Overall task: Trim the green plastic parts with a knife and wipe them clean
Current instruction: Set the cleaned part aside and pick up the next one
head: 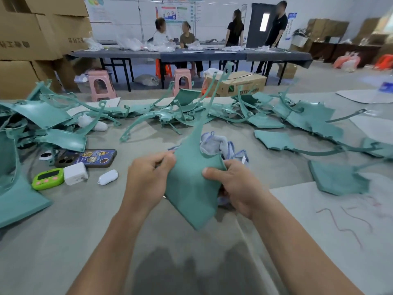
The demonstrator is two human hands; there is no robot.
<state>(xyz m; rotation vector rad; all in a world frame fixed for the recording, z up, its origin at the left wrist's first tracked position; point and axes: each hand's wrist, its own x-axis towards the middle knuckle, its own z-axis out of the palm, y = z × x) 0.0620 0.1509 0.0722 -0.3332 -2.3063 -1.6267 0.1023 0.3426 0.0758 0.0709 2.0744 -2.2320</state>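
I hold one green plastic part [189,188] upright above the table, its long thin stem reaching up and away from me. My left hand [148,175] grips its left edge with curled fingers. My right hand [236,186] grips the right edge, thumb on the front face, and its fingers sit against a grey-blue cloth [217,145] bunched behind the part. Whether the right hand also holds the cloth I cannot tell. No knife shows.
Several more green parts [308,118] lie piled across the far half of the table and at the left edge [19,201]. A phone [89,158], a green timer [47,178], a white charger [75,173] and a white case [108,177] sit left of my hands.
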